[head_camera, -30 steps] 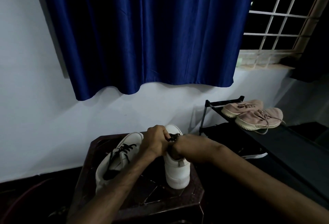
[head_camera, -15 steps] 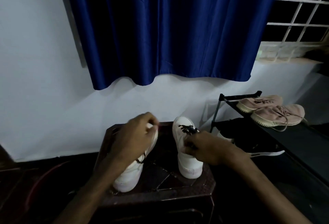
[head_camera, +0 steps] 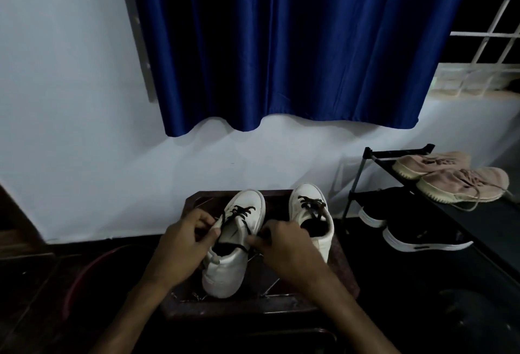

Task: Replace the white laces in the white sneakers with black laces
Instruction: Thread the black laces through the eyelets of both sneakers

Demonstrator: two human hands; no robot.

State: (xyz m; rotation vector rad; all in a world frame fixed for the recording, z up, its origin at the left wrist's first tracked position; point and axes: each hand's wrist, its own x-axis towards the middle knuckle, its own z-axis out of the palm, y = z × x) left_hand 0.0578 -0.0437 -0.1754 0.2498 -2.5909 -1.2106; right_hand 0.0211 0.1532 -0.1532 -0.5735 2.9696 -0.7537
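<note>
Both hands work at one white sneaker (head_camera: 225,272) standing on the dark tabletop (head_camera: 253,307); the left hand (head_camera: 183,244) curls its fingers round the black lace (head_camera: 241,210) at the shoe's left edge; the right hand (head_camera: 284,249) pinches the same lace between thumb and forefinger at the right edge; the lace ends are hidden inside the fingers; dim light blurs the eyelets; a second white sneaker (head_camera: 309,218), smooth, round-toed and black-laced, stands just beside, its heel behind the right hand.

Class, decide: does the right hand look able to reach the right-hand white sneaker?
Probably yes: the right hand pinches a black lace just beside the right-hand sneaker; nothing stands between them, though it must release the lace first.
</note>
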